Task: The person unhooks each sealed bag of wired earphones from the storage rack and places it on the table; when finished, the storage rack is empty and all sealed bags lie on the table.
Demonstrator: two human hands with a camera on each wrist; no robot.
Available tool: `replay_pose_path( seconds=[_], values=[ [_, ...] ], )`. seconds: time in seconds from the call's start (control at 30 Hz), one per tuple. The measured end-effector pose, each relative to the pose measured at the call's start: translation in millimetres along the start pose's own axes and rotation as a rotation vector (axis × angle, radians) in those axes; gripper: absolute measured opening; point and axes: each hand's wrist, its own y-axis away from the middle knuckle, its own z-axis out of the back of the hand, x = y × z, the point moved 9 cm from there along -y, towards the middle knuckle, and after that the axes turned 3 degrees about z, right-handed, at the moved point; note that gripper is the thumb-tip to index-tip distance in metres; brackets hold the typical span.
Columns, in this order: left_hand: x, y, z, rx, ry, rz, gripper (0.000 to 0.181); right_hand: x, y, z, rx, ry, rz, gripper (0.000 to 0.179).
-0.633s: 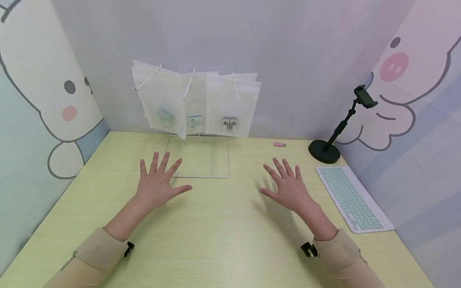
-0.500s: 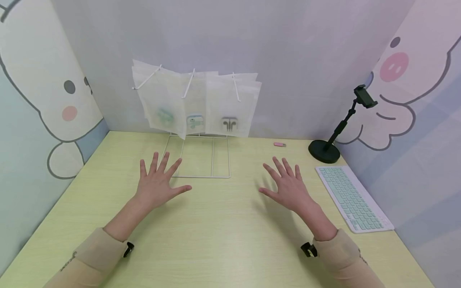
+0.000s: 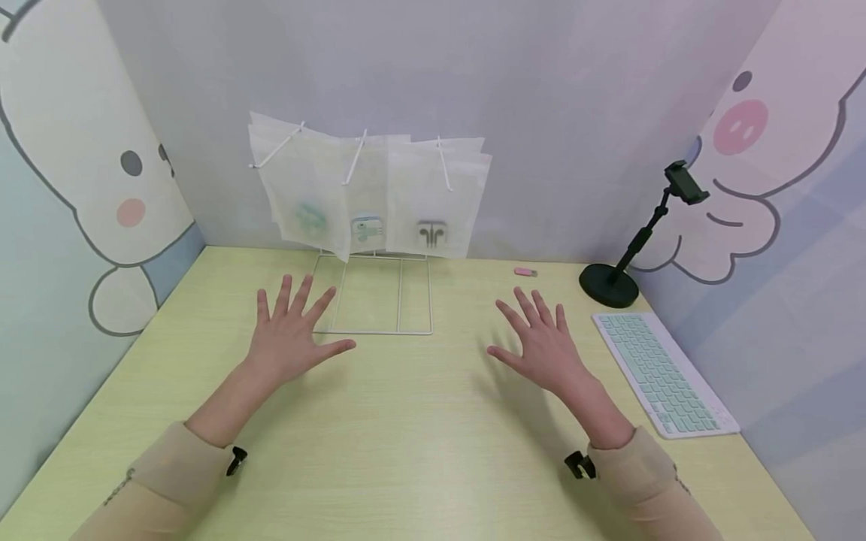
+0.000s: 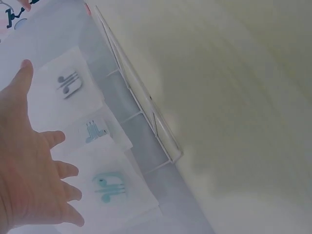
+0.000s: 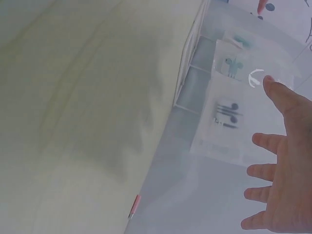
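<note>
Both hands hover above the table with fingers spread and nothing in them. The left hand point(image 3: 287, 342) is in front of the left part of a white wire rack point(image 3: 399, 300). To the right of the rack is the right hand point(image 3: 544, 346). Several translucent bags hang from the rack's three prongs. In the left bag point(image 3: 298, 173) a greenish item shows faintly. The middle bag point(image 3: 365, 195) contains pale green earphones point(image 5: 233, 68), and the right bag point(image 3: 436, 188) dark-looking earphones point(image 5: 226, 114). Beyond the right hand lies a pink USB stick point(image 3: 525, 272).
A black phone stand point(image 3: 609, 284) rises at the table's back right. In front of it lies a white keyboard point(image 3: 666, 376) with mint keys, along the right edge. Cartoon-printed curtains enclose the pale wooden table point(image 3: 419, 451) at the back and sides.
The left hand has shifted slightly forward and to the left. The right hand has moved forward a little. Rack, bags and other items stay where they were.
</note>
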Motion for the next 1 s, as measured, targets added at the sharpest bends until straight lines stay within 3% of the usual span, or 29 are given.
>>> replay_pose_path(
  seconds=[0.3,0.57,0.8,1.0],
  values=[
    [21.4,-14.9,36.9,-0.062,-0.005,0.016,0.100,4,-15.8,22,-0.074,0.009,0.020,0.081],
    [55.1,-35.6,69.7,-0.134,-0.009,0.063,0.101,12,-39.5,32,-0.066,-0.009,0.049,0.083],
    [86.4,-61.8,82.4,-0.164,-0.003,0.117,0.105,22,-64.5,29,-0.056,-0.052,0.112,0.084],
    [107.6,-82.5,79.3,-0.177,0.025,0.158,0.108,32,-83.1,7,-0.049,-0.110,0.158,0.085]
  ],
)
